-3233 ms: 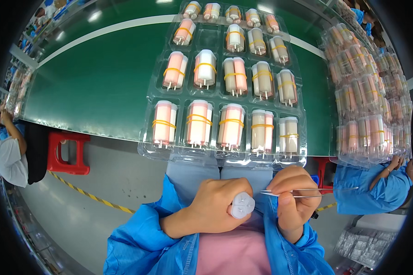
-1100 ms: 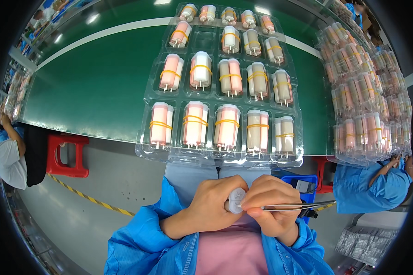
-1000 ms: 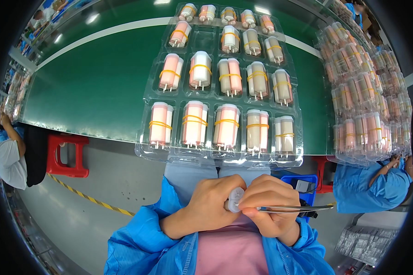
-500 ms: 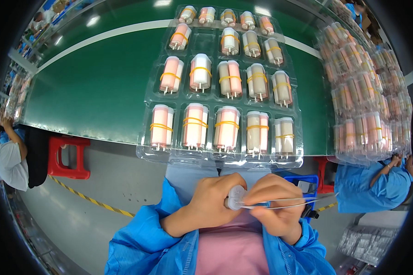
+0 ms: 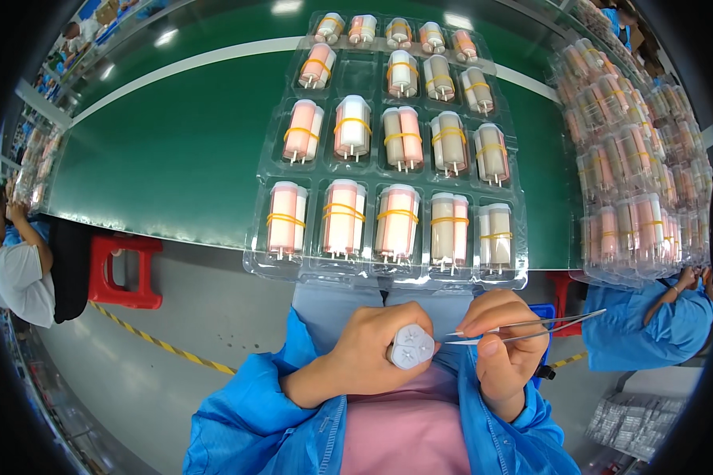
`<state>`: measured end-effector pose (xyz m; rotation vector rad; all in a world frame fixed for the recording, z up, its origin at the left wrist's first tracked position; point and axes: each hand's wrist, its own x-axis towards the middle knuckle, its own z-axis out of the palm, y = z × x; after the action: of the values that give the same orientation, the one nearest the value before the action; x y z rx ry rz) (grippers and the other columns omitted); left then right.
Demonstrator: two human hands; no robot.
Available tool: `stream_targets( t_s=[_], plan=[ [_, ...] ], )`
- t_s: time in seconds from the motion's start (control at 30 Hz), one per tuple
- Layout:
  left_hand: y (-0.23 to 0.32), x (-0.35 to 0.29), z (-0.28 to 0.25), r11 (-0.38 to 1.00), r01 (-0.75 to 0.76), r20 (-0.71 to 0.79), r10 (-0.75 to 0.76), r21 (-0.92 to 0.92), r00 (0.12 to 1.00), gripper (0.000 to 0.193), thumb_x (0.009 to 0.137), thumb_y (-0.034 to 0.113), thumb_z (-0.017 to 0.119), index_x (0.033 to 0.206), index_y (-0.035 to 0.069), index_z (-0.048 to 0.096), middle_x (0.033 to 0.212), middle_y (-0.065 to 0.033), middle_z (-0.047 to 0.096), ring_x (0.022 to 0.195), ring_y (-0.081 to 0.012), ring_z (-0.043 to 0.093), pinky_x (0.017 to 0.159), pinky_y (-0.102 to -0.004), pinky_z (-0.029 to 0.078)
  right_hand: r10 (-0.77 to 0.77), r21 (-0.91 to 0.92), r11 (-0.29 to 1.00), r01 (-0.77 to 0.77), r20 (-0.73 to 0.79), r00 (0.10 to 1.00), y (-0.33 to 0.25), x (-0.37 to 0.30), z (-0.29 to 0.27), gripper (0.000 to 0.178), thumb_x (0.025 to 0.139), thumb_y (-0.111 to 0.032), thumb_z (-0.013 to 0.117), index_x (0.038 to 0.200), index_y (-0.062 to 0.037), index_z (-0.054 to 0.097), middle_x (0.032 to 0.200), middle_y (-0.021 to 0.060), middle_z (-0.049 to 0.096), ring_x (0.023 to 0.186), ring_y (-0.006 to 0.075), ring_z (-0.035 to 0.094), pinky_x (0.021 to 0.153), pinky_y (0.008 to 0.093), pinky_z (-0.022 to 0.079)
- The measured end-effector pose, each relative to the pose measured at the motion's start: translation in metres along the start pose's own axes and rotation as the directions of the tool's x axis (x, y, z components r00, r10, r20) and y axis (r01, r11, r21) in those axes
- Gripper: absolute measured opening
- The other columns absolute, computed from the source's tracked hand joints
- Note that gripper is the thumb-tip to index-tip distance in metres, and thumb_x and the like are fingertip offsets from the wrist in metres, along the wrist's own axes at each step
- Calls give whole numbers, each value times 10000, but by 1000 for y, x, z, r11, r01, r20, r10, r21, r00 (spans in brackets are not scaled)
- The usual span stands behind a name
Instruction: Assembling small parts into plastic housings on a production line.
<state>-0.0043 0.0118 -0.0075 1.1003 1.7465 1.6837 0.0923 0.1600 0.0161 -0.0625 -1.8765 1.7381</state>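
Note:
My left hand [image 5: 368, 348] is closed round a bundle of tubes, of which mostly the pale grey three-lobed end [image 5: 412, 347] shows, with small star-shaped marks on it. The rest of that bundle is hidden in the fist. Pinched in my right hand [image 5: 499, 348] is a pair of metal tweezers [image 5: 570, 321]. Its tips point left, slightly apart and a short way clear of the bundle's end. Beyond both hands lies a clear plastic tray [image 5: 309, 271] with rows of pink, white and grey tube bundles [image 5: 344, 218], each in a yellow rubber band.
The tray rests on a green worktable [image 5: 158, 174]. Stacked loaded trays [image 5: 630, 166] stand on the right. A red stool [image 5: 127, 273] and a person in white [image 5: 24, 273] are at the left; a person in blue [image 5: 642, 321] is at the right. A blue bin [image 5: 545, 313] sits behind my right hand.
My right hand has drawn the tweezers back to the right, away from the bundle's end. That end now faces up more fully in my left hand. The view has shifted slightly.

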Motion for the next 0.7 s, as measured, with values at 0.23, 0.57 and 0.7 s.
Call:
stream_targets(
  t_s=[0.23,0.57,0.7],
  plan=[
    [1,1,0,999,16,5,-16,-39,1000,201,682,15,752,772,38,573,685,-64,610,578,-147,595,521,-256,436,5,0,1000,-5,31,1000,2,0,0,143,771,-71,665,856,41,638,805,165,642,706,210,591,613,295,452],
    [1,-4,-3,915,214,137,-176,-342,975,180,719,22,747,794,44,586,742,-15,615,665,-67,561,580,-224,433,-2,11,1000,1,30,1000,2,-2,2,151,767,-74,676,852,45,641,799,177,639,697,212,590,605,296,448],
    [1,-4,-1,917,197,157,-150,-348,976,187,752,67,728,828,43,560,717,-18,596,637,-80,529,558,-250,426,5,36,999,-6,26,1000,1,-3,4,142,776,-76,674,854,39,645,792,158,644,688,201,588,597,285,447]
  ],
)
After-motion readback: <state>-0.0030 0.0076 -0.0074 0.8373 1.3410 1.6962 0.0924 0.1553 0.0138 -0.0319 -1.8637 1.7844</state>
